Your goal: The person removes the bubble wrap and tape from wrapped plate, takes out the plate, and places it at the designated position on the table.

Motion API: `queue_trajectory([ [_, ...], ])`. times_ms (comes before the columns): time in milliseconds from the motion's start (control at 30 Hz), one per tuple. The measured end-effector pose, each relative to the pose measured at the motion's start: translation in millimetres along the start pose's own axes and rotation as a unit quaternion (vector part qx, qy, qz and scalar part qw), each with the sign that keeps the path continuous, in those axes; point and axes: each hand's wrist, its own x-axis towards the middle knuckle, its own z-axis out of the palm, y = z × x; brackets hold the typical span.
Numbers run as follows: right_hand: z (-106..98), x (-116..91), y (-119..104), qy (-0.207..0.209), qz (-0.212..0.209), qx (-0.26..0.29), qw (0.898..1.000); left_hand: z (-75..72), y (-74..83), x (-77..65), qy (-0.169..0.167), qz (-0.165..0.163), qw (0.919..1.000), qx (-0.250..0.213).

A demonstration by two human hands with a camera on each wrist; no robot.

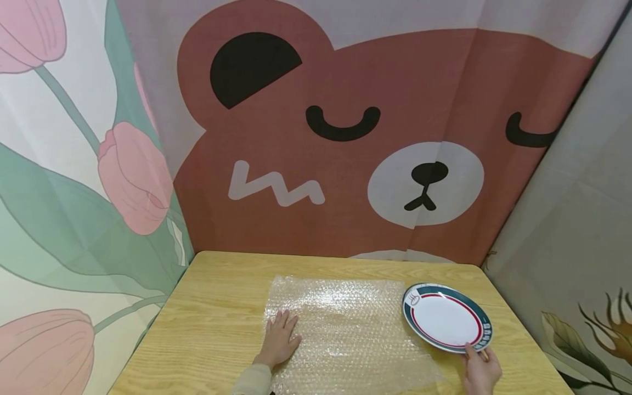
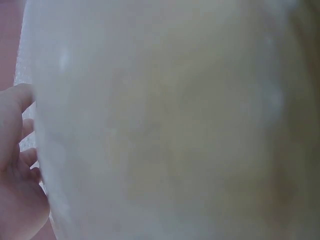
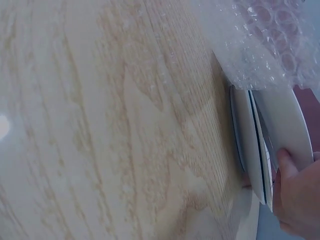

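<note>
A clear sheet of bubble wrap (image 1: pixel 355 334) lies flat on the wooden table. My left hand (image 1: pixel 279 340) rests on its left side, fingers straight and a little spread. At the sheet's right side, my right hand (image 1: pixel 481 370) pinches the near rim of a white plate (image 1: pixel 444 319) with a dark teal band and a red ring, thumb on top. The right wrist view shows the right hand (image 3: pixel 300 192) at a pale rim (image 3: pixel 287 125), with further rim-like edges beside it; I cannot tell whether a second plate lies beneath. A blurred pale surface fills most of the left wrist view.
The table (image 1: pixel 212 312) has light wood grain and rounded far corners. Behind it hangs a cloth with a brown bear (image 1: pixel 395 82). Flower-printed cloth (image 1: pixel 133 175) hangs on the left, and a grey cloth (image 1: pixel 568 219) on the right.
</note>
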Motion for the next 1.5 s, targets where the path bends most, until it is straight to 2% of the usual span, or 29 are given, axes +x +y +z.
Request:
queue_trajectory([
  [233,-3,4,9,-0.002,-0.032,0.015,0.999,-1.1,1.0,0.0,0.005,0.004,1.0000,-0.001],
  [367,-2,0,7,0.004,-0.027,0.011,1.000,-1.5,1.4,0.1,0.007,0.010,0.9999,-0.002],
  [567,-4,4,8,0.019,-0.014,-0.053,0.998,-2.5,2.2,-0.3,0.016,0.018,0.9997,-0.002],
  [833,-5,15,20,0.029,-0.008,-0.111,0.993,-4.0,2.7,-1.5,-0.001,0.008,0.9999,-0.009],
  [933,-4,8,14,0.033,-0.004,-0.118,0.992,-3.6,2.4,-1.5,-0.006,0.006,0.9999,-0.008],
  [1033,0,-7,1,0.027,-0.003,-0.116,0.993,-3.3,1.9,-1.2,-0.006,0.007,0.9999,-0.007],
  [1300,6,-23,-13,0.026,0.014,-0.104,0.994,-1.7,0.6,-0.3,-0.002,0.007,1.0000,-0.002],
  [1500,10,-37,-22,0.027,0.009,-0.105,0.994,-0.9,-0.3,-0.9,-0.002,0.006,1.0000,-0.003],
])
